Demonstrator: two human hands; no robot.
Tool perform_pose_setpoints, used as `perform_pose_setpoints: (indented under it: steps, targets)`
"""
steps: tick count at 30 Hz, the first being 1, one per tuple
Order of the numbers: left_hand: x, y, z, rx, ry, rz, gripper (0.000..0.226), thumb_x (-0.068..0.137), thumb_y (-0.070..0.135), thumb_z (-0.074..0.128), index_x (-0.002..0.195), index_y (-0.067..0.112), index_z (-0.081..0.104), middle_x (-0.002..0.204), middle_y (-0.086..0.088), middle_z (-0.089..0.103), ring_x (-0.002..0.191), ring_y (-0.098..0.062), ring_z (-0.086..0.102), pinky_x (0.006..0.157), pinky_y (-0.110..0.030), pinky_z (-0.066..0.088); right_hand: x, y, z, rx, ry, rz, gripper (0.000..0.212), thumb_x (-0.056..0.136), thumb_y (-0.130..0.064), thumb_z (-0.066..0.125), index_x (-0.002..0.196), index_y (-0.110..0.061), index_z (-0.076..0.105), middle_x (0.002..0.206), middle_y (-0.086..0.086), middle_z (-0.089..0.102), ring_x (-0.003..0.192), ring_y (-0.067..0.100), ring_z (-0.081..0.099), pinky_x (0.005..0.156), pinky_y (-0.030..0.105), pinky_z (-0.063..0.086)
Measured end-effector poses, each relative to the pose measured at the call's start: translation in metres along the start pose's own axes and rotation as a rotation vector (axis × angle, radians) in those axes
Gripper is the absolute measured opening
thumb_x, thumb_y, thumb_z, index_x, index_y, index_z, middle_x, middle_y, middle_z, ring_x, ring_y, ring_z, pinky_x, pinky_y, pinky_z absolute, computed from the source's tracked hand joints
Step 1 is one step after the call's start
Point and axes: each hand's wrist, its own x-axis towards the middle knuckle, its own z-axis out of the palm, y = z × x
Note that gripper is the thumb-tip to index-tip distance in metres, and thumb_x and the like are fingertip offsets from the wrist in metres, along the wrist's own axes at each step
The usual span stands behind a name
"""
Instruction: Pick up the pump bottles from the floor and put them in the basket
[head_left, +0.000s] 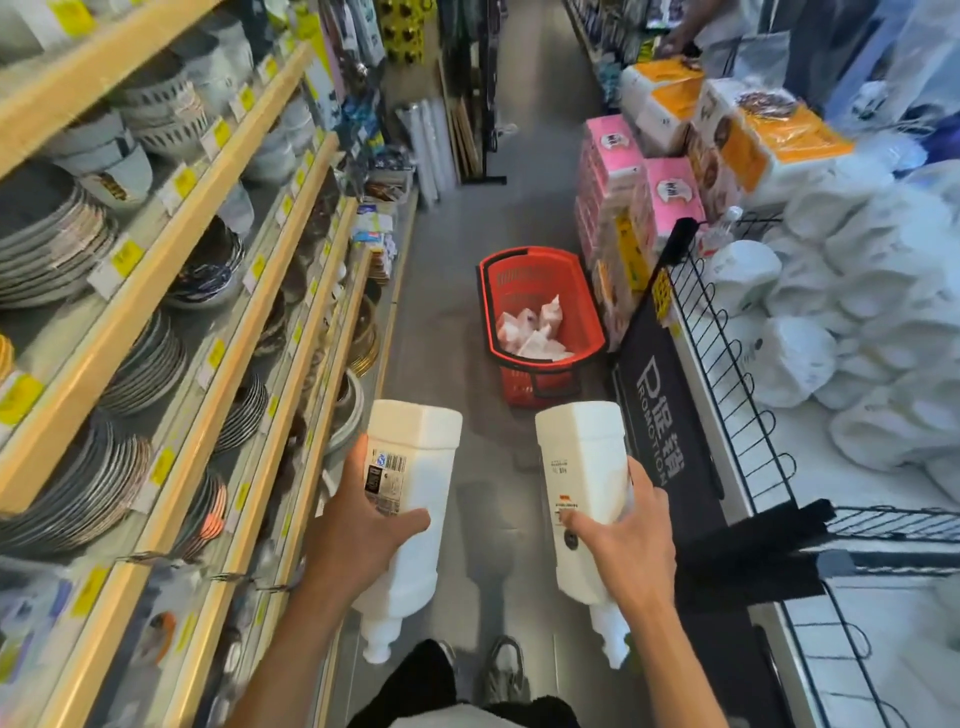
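Note:
I hold two large white pump bottles, their bases pointing away from me and their necks toward my feet. My left hand is shut on the left bottle, which carries a barcode label. My right hand is shut on the right bottle. The red basket stands on the grey aisle floor ahead of both bottles, apart from them, and holds several white and pink pouches.
Shelves of stacked plates and bowls line the left. On the right stands a black wire bin of white packs, with pink and orange tissue packs behind. Another person's arm shows at the far right. My shoes are below.

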Motion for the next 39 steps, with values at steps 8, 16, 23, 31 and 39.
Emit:
perform_pose_setpoints:
  steps: [8,16,23,31,39]
  targets:
    - [0.078,0.009,-0.006,-0.048,-0.098,-0.004,0.112,0.051,0.056,0.074,0.145,0.060,0.013,0.123,0.018,0.059,0.103,-0.023,0.062,0.089,-0.052,0.053,0.059,-0.033,0.035,-0.007,0.002,0.047,0.079,0.067,-0.035,0.086,0.132,-0.044,0.040,0.103,-0.014,0.043,0.098,0.014,0.052,0.075,0.038,0.041]
    - [0.162,0.045,-0.027,-0.129,-0.113,0.072,0.110,0.056,0.046,0.078,0.147,0.054,0.018,0.121,0.021,0.058,0.106,-0.017,0.061,0.089,-0.051,0.054,0.122,-0.075,0.060,-0.005,0.046,0.019,0.082,0.066,-0.036,0.086,0.133,-0.047,0.039,0.106,-0.014,0.043,0.100,0.012,0.049,0.078,0.040,0.042]
    - [0.228,0.082,-0.028,-0.108,-0.172,0.078,0.112,0.057,0.038,0.081,0.147,0.056,0.015,0.117,0.023,0.058,0.104,-0.014,0.061,0.089,-0.048,0.052,0.179,-0.094,0.074,-0.010,0.069,0.069,0.088,0.066,-0.035,0.086,0.139,-0.045,0.037,0.108,-0.010,0.042,0.098,0.011,0.046,0.077,0.038,0.041]
    - [0.305,0.137,-0.004,-0.140,-0.144,0.107,0.097,0.052,0.039,0.081,0.134,0.060,0.033,0.106,0.021,0.068,0.096,-0.014,0.067,0.085,-0.052,0.056,0.270,-0.115,0.061,-0.054,0.030,0.009,0.089,0.065,-0.042,0.083,0.137,-0.052,0.031,0.107,-0.013,0.042,0.098,0.010,0.048,0.076,0.039,0.047]
    - [0.355,0.185,0.013,-0.146,-0.097,0.159,0.092,0.070,0.012,0.085,0.134,0.053,0.034,0.107,0.018,0.065,0.096,-0.008,0.064,0.081,-0.042,0.054,0.351,-0.127,0.050,-0.033,0.049,0.006,0.092,0.066,-0.045,0.083,0.143,-0.047,0.032,0.111,-0.010,0.044,0.103,0.014,0.052,0.083,0.044,0.052]
